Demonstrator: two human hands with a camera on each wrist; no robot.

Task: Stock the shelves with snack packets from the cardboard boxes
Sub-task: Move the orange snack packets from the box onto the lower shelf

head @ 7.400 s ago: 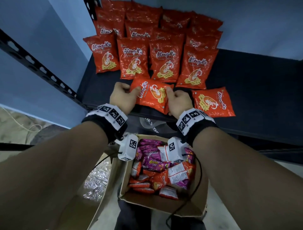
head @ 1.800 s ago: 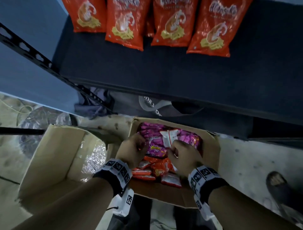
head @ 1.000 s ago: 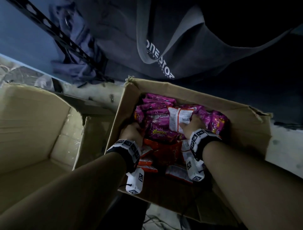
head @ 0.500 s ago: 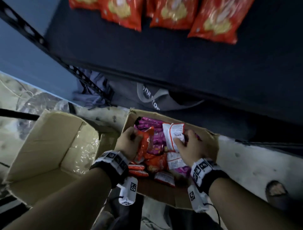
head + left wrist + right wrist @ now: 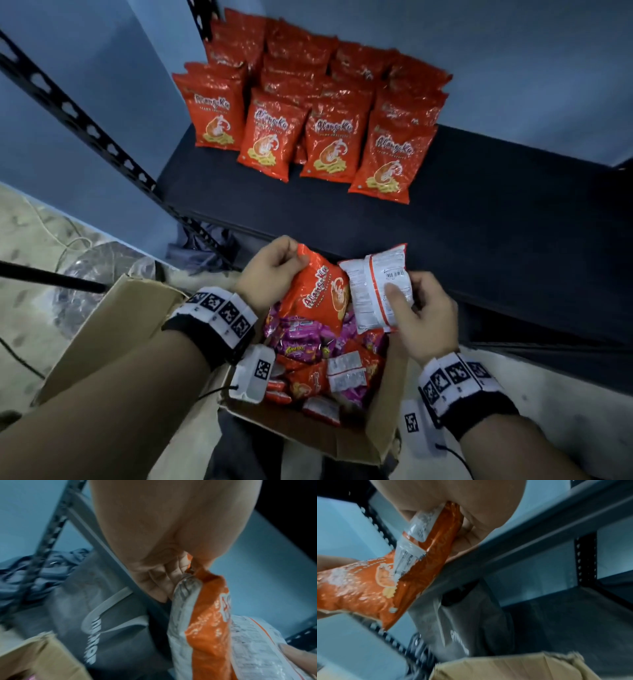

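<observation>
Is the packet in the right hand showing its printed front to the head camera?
No, the right hand holds its packet white back and barcode up.

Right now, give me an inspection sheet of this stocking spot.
Surface: dark shelf, its front part bare.
Job's things: orange prawn-cracker packets stand in rows at the shelf's back left; open cardboard box holds pink and orange packets.
Clutter: grey printed bag under the shelf; second cardboard box, clear plastic beside it.
Hands: left hand pinches an orange packet; right hand grips a white-backed packet.
Cables: black leads from the wrist cameras.
Surroundings: blue wall, pale floor.
</observation>
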